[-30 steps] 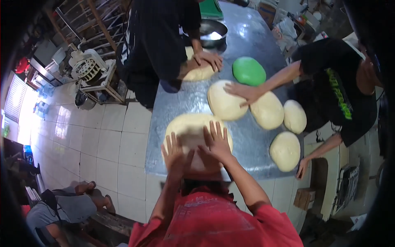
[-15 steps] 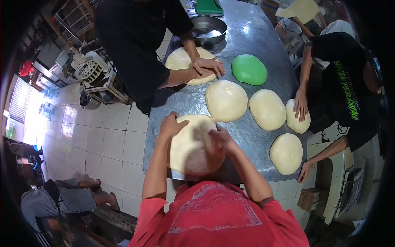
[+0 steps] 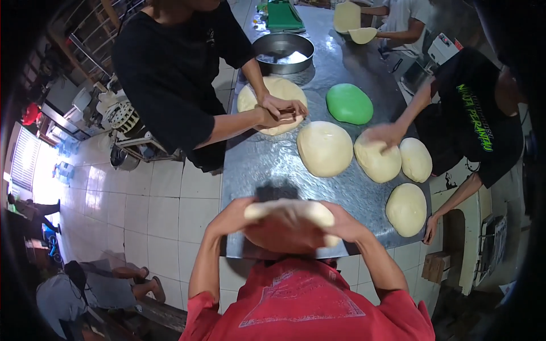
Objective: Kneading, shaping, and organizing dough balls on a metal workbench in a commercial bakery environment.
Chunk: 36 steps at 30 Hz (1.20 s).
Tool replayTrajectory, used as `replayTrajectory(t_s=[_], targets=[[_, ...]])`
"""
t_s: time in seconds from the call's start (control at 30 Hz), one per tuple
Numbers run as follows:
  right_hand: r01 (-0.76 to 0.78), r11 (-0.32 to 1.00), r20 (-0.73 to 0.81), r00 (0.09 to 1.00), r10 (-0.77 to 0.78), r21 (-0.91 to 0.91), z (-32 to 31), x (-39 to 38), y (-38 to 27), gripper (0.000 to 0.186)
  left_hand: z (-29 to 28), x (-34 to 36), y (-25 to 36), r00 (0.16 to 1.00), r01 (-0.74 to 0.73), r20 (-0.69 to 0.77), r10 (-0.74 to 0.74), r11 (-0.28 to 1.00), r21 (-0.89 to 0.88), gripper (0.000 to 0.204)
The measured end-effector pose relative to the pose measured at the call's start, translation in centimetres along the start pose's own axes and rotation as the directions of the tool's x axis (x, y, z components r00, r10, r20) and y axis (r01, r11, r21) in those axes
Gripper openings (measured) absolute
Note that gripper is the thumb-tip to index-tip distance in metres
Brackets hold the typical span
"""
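Note:
At the near edge of the metal table, a large pale piece of dough (image 3: 290, 230) hangs raised and bent between my hands, slightly blurred. My left hand (image 3: 232, 216) grips its left edge, and my right hand (image 3: 343, 220) grips the right edge; some fingers are hidden behind it. Just beyond lies a smooth round of pale dough (image 3: 325, 150). To the right are several more: one dough ball (image 3: 378, 163) under a co-worker's blurred hand, another dough ball (image 3: 416, 161) beside it, and a nearer dough ball (image 3: 406, 210). A green dough round (image 3: 349, 104) sits farther back.
At the left, a co-worker in black presses both hands on a flattened dough (image 3: 267, 99). Behind it stand a round metal pan (image 3: 283, 63) and a green flat-topped object (image 3: 284, 16). A person at the far end holds flat dough sheets (image 3: 347, 18). Another co-worker stands at the right edge.
My hands have gone from pressing on the dough to lifting its edges up from the table. The right co-worker's hand has moved left onto the neighbouring ball.

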State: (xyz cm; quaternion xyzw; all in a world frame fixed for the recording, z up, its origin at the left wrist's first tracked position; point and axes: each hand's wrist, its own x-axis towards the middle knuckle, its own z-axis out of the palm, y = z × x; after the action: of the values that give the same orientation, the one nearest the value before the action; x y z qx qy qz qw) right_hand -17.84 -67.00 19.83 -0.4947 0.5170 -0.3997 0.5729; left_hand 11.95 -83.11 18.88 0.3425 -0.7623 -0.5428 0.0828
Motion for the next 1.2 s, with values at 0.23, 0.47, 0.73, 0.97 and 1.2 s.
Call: replayTrajectory(t_s=[0.23,0.47,0.73,0.97,1.2], targets=[[0.228,0.953,-0.27,0.922,-0.277,-0.198,2.4,-0.5,-13.0,0.052,-6.8,-5.6,8.8,0.933,-0.266,-0.298,0.203,0.946,-0.187,0.035],[0.497,0.827,-0.066,0.846,-0.529,-0.262,3.2,-1.1,-11.9,0.042,-6.5,-8.0,7.3,0.774,-0.552,-0.408,0.485,0.832,-0.057,0.046],[0.084,0.973,-0.494,0.85,-0.181,-0.213,5.8,1.9,5.9,0.039,-0.9,-6.2,-8.2,0.875,-0.136,-0.48,0.072,0.986,-0.099,0.044],[-0.533,0.765,-0.851,0.525,-0.037,-0.362,7.9,12.0,7.2,0.054,2.4,3.3,-9.7,0.773,0.064,-0.634,-0.026,0.997,0.036,0.042],[-0.201,0.973,-0.612,0.786,0.091,-0.113,2.1,11.6,8.3,0.057,-2.8,3.9,-10.8,0.936,0.125,-0.245,-0.254,0.889,-0.441,0.041]])
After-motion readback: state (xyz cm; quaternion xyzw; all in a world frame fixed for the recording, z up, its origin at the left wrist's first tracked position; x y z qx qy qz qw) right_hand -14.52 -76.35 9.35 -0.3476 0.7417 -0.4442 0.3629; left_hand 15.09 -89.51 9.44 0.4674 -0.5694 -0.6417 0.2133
